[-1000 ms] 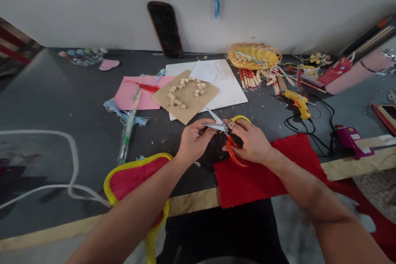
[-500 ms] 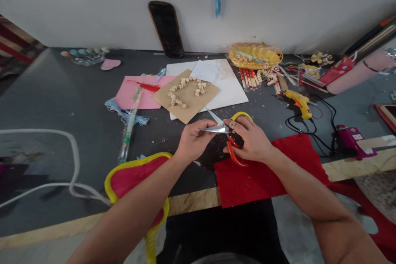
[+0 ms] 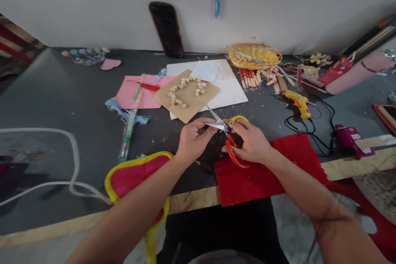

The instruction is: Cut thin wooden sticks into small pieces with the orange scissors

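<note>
Scissors (image 3: 232,148) with red and yellow handles are in my right hand (image 3: 249,140), their blades apart and pointing left. My left hand (image 3: 195,138) is closed in a pinch beside the blades, thumb against the fingers. Whatever it pinches is too small or hidden to make out. Just beyond my hands lies a square of brown sandpaper-like sheet (image 3: 192,101), with small pale carved-looking pieces (image 3: 176,100) set on it in a loose arc. Beneath my right hand and forearm a red cloth (image 3: 247,183) hangs over the table edge.
A yellow glue gun (image 3: 298,103) with black cable lies right, near a purple device (image 3: 352,140). Behind it stand a yellow basket (image 3: 256,64) and a pink bottle (image 3: 361,72). A phone (image 3: 167,29) leans on the wall. Left are pink paper (image 3: 122,95), blue tassels (image 3: 139,119) and a white cable (image 3: 74,161).
The scissors have turned slightly in my right hand, the red handle swinging a little lower and the blades tilting. My left hand stays pinched in about the same place.
</note>
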Motion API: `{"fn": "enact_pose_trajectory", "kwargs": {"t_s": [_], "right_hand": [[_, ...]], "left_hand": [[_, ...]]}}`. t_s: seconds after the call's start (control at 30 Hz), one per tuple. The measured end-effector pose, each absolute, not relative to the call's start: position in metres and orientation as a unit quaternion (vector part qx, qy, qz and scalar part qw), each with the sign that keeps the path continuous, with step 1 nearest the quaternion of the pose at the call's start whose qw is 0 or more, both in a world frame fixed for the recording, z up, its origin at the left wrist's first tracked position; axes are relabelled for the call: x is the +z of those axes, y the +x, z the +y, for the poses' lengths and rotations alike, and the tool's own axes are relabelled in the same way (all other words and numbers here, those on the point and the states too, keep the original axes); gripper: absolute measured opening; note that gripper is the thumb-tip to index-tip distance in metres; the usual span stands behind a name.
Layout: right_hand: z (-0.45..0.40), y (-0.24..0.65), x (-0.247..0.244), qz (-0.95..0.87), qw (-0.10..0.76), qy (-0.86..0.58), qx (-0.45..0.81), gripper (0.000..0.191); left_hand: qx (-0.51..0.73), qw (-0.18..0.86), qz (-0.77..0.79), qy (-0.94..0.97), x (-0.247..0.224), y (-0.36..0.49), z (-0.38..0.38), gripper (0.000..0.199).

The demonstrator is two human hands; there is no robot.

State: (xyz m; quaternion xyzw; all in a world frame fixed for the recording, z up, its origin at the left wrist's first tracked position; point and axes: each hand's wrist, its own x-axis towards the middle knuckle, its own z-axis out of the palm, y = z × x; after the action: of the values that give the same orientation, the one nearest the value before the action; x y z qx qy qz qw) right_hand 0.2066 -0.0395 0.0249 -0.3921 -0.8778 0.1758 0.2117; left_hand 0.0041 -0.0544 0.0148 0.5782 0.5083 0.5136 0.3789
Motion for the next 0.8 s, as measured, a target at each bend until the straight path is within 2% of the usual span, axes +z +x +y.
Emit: {"fn": "enact_pose_trajectory", "kwargs": {"t_s": [0.2,0.53,0.8], "right_hand": [[-0.0370,0.2079,0.0241,-0.893,0.197,-0.385,0.127,0.075],[-0.0366,0.2106,0.0237,-0.893,0.181,-0.382,0.154,0.072],[-0.0400,0.2086,0.0261,-0.886,0.200,-0.390,0.149,0.071]], "left_hand": [[0.496,0.376,0.490,0.611,0.0142,0.0006,-0.0539,0.011],[0.497,0.421,0.480,0.588,0.0120,0.0021,-0.0523,0.012],[0.512,0.413,0.507,0.558,0.0185,0.0054,-0.0550,0.014]]}}
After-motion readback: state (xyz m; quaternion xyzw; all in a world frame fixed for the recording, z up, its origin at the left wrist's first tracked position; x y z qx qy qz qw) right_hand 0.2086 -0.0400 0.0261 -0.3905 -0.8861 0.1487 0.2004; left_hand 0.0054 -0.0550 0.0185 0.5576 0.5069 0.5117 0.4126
